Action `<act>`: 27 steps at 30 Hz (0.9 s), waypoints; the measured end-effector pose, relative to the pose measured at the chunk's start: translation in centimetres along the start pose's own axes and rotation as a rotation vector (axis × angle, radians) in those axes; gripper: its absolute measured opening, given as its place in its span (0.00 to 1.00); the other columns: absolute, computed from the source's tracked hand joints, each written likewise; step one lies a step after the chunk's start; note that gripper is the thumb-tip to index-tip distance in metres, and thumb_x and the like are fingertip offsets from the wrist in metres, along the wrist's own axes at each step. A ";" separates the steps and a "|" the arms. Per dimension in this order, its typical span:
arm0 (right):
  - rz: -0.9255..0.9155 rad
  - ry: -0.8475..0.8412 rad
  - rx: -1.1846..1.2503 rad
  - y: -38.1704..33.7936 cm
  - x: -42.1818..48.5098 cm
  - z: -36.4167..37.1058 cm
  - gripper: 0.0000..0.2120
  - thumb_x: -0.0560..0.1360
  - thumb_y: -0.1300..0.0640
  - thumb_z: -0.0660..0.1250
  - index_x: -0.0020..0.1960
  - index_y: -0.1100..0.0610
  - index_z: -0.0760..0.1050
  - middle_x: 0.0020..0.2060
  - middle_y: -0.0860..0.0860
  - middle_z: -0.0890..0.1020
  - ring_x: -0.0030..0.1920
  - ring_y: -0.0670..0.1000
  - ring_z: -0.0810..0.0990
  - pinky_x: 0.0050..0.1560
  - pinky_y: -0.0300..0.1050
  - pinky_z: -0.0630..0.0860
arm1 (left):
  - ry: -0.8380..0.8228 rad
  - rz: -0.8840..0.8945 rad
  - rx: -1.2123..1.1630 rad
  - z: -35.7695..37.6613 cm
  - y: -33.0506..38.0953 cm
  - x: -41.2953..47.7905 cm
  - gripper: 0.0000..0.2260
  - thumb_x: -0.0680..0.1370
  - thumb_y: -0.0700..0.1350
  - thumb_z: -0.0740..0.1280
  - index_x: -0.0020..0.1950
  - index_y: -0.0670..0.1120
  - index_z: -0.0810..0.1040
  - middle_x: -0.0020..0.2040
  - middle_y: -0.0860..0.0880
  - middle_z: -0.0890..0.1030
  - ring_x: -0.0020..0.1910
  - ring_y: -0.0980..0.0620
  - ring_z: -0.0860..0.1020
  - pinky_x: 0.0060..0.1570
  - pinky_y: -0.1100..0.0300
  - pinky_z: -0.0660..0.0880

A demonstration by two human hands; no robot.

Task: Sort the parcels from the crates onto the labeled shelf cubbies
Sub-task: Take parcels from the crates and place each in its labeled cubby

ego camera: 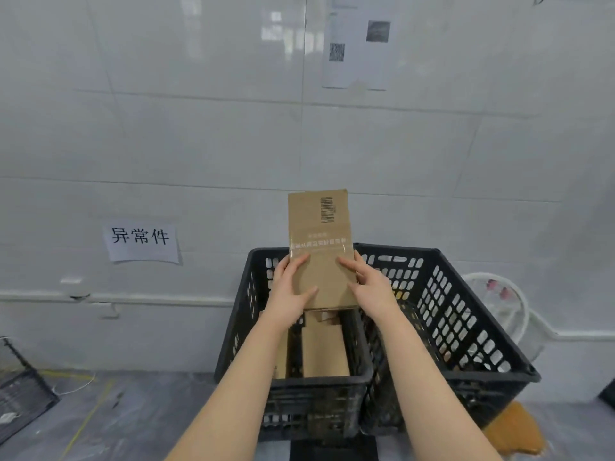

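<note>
parcel [319, 241]: raised above the nearer crate [312, 394], long axis running up and away from the person
left hand [293, 289]: grips its lower left edge
right hand [367, 284]: grips its lower right edge, equally near

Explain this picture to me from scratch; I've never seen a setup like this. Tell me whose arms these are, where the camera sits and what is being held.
No machine here: the single picture comes from a wide-angle camera worn on a person's head, looking forward and down, so the two bare arms are the wearer's own. The left hand and right hand grip a cardboard box by its lower sides, holding it upright above a black crate. More cardboard parcels lie inside that crate. A second crate stands beside it on the right; both sit on the floor by a white wall. A paper sign with Chinese characters is stuck to that wall at the left. No shelf is in view.
</note>
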State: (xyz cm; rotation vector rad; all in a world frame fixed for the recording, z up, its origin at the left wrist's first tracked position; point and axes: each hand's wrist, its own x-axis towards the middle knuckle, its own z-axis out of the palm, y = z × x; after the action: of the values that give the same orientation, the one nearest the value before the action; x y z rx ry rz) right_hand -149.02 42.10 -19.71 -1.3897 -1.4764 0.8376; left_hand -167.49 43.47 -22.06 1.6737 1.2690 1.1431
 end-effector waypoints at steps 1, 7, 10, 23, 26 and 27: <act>-0.009 0.014 0.002 -0.1 0.0 -0.5 0.26 0.78 0.69 0.61 0.66 0.43 0.76 0.75 0.42 0.63 0.71 0.49 0.70 0.60 0.41 0.77 | -0.002 0.000 -0.028 0.5 0.1 0.2 0.29 0.77 0.41 0.72 0.72 0.62 0.66 0.78 0.54 0.55 0.74 0.56 0.58 0.72 0.58 0.60; -0.034 0.142 0.096 0.4 0.2 -4.0 0.15 0.81 0.58 0.63 0.59 0.40 0.78 0.62 0.39 0.76 0.59 0.42 0.78 0.56 0.37 0.78 | -0.011 0.010 -0.155 2.5 0.8 2.1 0.30 0.76 0.42 0.73 0.72 0.64 0.67 0.71 0.57 0.67 0.69 0.54 0.68 0.68 0.46 0.72; -0.050 0.170 0.174 0.7 1.2 -5.4 0.13 0.80 0.58 0.64 0.56 0.42 0.79 0.53 0.41 0.83 0.57 0.43 0.80 0.62 0.52 0.77 | -0.048 -0.020 -0.199 3.0 1.3 2.9 0.32 0.75 0.41 0.73 0.71 0.68 0.66 0.71 0.56 0.66 0.69 0.52 0.69 0.65 0.45 0.75; 0.144 -0.041 0.375 3.3 2.8 -9.7 0.20 0.77 0.47 0.68 0.67 0.36 0.71 0.67 0.48 0.74 0.66 0.49 0.73 0.64 0.59 0.74 | -0.063 -0.024 -0.333 5.6 1.5 4.4 0.31 0.76 0.45 0.73 0.69 0.72 0.66 0.73 0.54 0.66 0.70 0.48 0.70 0.66 0.42 0.73; 0.161 -0.025 0.456 3.3 2.9 -10.1 0.22 0.77 0.50 0.68 0.70 0.40 0.69 0.62 0.50 0.79 0.59 0.48 0.79 0.60 0.53 0.78 | -0.049 0.001 -0.310 6.3 2.3 4.6 0.27 0.78 0.45 0.71 0.69 0.70 0.68 0.74 0.58 0.66 0.72 0.51 0.68 0.71 0.44 0.69; 0.168 -0.021 0.476 3.2 2.9 -10.2 0.23 0.77 0.51 0.68 0.70 0.40 0.68 0.61 0.50 0.79 0.59 0.49 0.80 0.58 0.54 0.79 | -0.041 0.022 -0.257 6.7 2.8 4.6 0.25 0.79 0.44 0.69 0.68 0.70 0.69 0.75 0.59 0.64 0.74 0.53 0.65 0.74 0.44 0.64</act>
State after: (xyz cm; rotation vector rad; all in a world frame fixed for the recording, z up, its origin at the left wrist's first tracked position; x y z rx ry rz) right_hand -138.18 44.27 -18.56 -1.1512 -1.0886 1.2213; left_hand -159.81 47.03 -20.77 1.5154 1.0329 1.2232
